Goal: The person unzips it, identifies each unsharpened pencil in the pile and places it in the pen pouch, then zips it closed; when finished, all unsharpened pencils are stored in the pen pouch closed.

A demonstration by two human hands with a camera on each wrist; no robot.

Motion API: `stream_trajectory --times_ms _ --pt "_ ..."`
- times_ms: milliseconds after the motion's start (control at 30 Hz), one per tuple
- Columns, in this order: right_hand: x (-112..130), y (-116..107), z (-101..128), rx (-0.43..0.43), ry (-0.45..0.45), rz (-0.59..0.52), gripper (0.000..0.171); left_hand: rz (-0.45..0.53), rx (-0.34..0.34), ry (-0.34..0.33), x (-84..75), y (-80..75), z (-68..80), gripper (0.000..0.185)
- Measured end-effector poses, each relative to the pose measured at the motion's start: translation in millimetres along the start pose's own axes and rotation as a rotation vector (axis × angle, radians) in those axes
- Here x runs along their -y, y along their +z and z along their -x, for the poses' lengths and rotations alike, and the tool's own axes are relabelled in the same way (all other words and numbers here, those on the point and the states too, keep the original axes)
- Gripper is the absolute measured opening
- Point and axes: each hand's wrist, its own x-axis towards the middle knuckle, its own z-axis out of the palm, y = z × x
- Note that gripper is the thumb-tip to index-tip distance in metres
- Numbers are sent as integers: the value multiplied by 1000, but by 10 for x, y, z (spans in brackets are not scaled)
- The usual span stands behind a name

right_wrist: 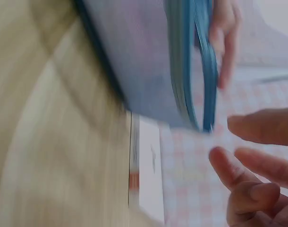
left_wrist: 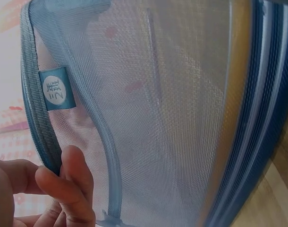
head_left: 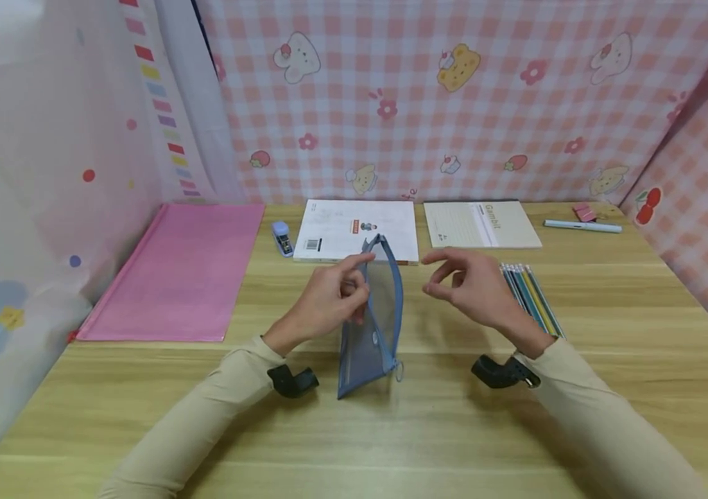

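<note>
The pouch [head_left: 356, 353] is held upright on or just above the bench [head_left: 441, 443], pinched at the rim [left_wrist: 33, 104] by the left hand [head_left: 331, 294], presumably so that folding is prevented. The right hand [head_left: 475, 285] is held apart, fingers narrowly spaced, nothing gripped.

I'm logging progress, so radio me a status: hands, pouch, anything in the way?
Left hand pinching one edge of blue mesh zipper pouch. Pouch mouth unzipped, gaping. Right hand holding nothing, apart from pouch. Nothing visible in that gap.
</note>
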Motion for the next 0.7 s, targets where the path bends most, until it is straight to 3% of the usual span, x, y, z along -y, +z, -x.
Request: stream_trajectory --times_ms 133,367,500,700 --pt "-246 -279 94 17 23 104 27 6 0 3 -1 -4 3 51" --pt "-902 -625 232 -30 -79 283 15 17 1 -6 -10 -15 18 50" --pt "-1171 -751 305 -4 -44 344 15 19 8 -18 -10 -20 22 50" --pt "-1317 -821 398 78 32 330 17 25 18 -26 -9 -30 24 50"
